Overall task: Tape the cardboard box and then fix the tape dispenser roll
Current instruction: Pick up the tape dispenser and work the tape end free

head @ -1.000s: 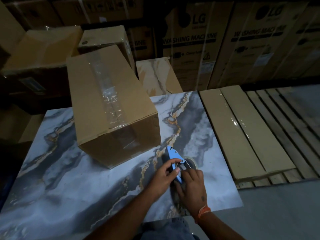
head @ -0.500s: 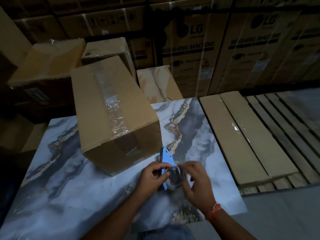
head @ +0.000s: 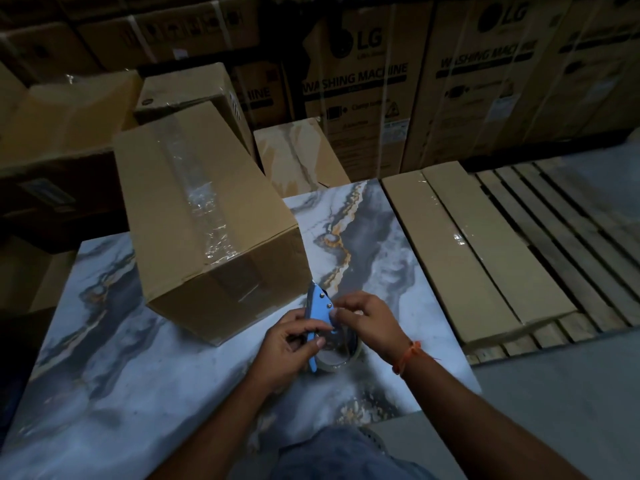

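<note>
A brown cardboard box [head: 194,216] lies on the marble-patterned slab [head: 138,375], with a strip of clear tape running along its top seam and down its near end. Just in front of its near right corner I hold a blue tape dispenser [head: 318,313] upright. My left hand [head: 287,344] grips the blue frame from the left. My right hand [head: 367,322] pinches at the dispenser's upper right side, above the clear tape roll [head: 337,353] that sits in the frame. My fingers hide the roll's hub.
Large stacked appliance cartons [head: 363,84] line the back. Smaller boxes [head: 187,88] stand behind the taped box. To the right lie flat wrapped cardboard packs [head: 460,247] on a wooden pallet [head: 561,216]. Grey floor [head: 554,403] shows at lower right.
The dispenser has been lifted from lying flat on the slab to being held upright between both hands. My right hand has shifted from the roll to the upper side of the frame.
</note>
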A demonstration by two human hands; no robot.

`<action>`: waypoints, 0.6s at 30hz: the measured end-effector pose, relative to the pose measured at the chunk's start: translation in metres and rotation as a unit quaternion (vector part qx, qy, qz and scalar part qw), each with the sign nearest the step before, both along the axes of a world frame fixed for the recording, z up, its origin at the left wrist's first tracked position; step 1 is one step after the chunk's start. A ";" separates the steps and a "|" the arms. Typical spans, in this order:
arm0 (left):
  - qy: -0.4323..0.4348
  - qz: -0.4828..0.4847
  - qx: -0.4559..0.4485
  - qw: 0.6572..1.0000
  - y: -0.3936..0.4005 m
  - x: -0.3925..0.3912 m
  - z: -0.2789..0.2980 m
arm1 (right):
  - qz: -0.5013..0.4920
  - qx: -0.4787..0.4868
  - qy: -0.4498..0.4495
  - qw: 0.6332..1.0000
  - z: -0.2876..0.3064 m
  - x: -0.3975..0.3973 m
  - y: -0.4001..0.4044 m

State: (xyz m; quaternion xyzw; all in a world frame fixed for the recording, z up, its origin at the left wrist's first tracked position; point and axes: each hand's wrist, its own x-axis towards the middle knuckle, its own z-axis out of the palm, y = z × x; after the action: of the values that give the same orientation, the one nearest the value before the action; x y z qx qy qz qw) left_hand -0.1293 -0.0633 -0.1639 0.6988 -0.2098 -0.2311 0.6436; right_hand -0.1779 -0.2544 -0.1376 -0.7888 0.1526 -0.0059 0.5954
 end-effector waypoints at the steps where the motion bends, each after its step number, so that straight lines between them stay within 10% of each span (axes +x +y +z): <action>1: -0.007 -0.003 0.004 1.000 0.002 0.000 0.001 | -0.003 0.008 -0.007 1.000 -0.002 0.000 0.001; 18: -0.021 -0.050 0.037 0.998 0.011 -0.005 0.019 | -0.050 0.221 0.050 0.973 0.004 0.005 0.001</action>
State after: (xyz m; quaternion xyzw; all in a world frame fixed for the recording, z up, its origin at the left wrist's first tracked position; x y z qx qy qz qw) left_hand -0.1339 -0.0524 -0.1452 0.7155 -0.2492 -0.2554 0.6006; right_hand -0.1729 -0.2534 -0.1338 -0.6285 0.2191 0.0377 0.7454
